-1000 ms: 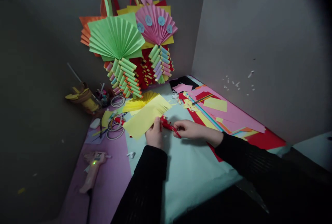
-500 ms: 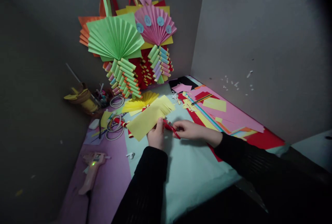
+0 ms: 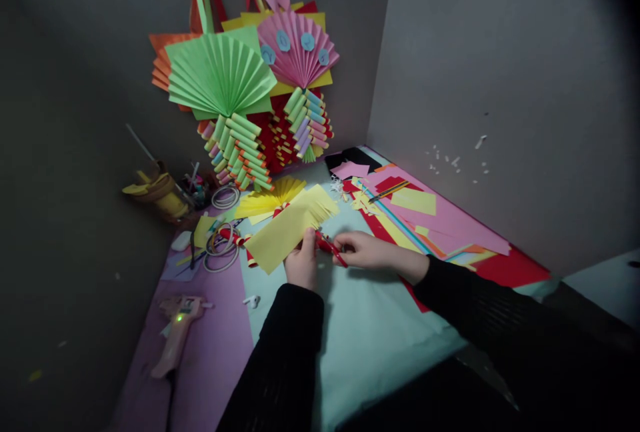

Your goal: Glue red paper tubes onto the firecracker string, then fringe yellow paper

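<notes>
My left hand pinches the lower edge of a yellow paper strip, whose right end is cut into a narrow fringe. Red-handled scissors are in my right hand, with my fingers closed round the handles. The blades meet the paper's lower edge beside my left thumb and are mostly hidden. Behind the strip lies a pleated yellow paper fan, with small red rolls to its left.
Hanging paper fans with rolled tubes are at the back. A pink glue gun and a white earbud lie at the left. Coloured paper sheets, a pencil and yellow scraps lie at the right. Bangles sit left of the strip.
Both hands, the strip and the scissors stay nearly in place. The view has shifted very slightly.
</notes>
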Demonstrator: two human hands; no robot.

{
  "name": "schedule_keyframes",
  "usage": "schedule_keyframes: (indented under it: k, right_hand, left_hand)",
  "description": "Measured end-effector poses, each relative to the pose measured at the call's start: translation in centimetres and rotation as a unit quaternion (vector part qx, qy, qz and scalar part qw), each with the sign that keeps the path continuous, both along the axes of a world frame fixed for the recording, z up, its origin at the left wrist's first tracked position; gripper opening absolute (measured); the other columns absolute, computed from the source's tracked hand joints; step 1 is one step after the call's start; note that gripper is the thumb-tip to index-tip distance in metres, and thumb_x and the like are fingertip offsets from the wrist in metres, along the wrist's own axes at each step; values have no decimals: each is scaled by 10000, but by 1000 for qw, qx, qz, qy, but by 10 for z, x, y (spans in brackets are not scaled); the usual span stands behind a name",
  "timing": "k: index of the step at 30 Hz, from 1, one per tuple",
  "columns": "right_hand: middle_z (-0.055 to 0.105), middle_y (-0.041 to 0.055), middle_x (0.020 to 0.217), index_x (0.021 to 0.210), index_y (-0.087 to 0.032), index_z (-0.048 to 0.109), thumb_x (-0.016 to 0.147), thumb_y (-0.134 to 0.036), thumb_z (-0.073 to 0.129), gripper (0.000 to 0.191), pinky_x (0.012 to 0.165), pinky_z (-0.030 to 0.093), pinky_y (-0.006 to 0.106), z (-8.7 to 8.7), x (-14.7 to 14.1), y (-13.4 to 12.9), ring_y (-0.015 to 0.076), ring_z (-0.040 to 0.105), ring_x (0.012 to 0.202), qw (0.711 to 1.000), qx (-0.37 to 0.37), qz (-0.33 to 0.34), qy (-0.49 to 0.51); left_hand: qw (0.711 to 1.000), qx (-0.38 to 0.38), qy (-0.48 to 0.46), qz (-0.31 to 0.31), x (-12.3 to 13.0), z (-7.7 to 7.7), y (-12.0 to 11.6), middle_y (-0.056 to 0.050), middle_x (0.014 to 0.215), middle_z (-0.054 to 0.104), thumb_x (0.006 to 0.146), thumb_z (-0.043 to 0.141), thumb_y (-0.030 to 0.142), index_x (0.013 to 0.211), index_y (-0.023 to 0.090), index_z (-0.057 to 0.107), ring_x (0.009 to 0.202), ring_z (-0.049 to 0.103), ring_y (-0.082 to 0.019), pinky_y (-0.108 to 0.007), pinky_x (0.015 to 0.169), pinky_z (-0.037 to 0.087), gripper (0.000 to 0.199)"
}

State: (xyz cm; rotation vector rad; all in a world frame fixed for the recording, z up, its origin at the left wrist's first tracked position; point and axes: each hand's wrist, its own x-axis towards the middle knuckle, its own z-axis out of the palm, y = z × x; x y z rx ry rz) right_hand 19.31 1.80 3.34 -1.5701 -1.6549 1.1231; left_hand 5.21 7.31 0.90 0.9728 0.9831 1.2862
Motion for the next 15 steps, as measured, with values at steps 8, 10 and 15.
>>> schedule_keyframes:
  k: [8,10,15]
  right_hand:
    - [536,-17,635,651,-182,482,723,-318,604,196,553,351,246,0,-1,1,109,471,586,1000,-9,-1,17]
    - [549,-13,643,655,-182,483,728,-308,598,185,558,356,244,1,-1,0,111,485,592,1000,-8,0,21]
    - [558,-15,643,657,-179,483,733,-305,597,186,552,357,237,0,0,0,108,492,590,1000,-4,8,24]
  left_hand:
    - [1000,5,16,-14,-1,0,0,-76,730,678,683,725,412,673,137,658,857,654,-217,-333,811,480,283]
    - [1000,8,20,-13,-1,-1,0,-77,727,680,683,726,405,676,137,661,860,655,-217,-337,817,480,276]
    - [1000,6,1,-7,0,-5,2,-71,709,681,680,734,392,694,134,666,848,659,-212,-335,825,485,267]
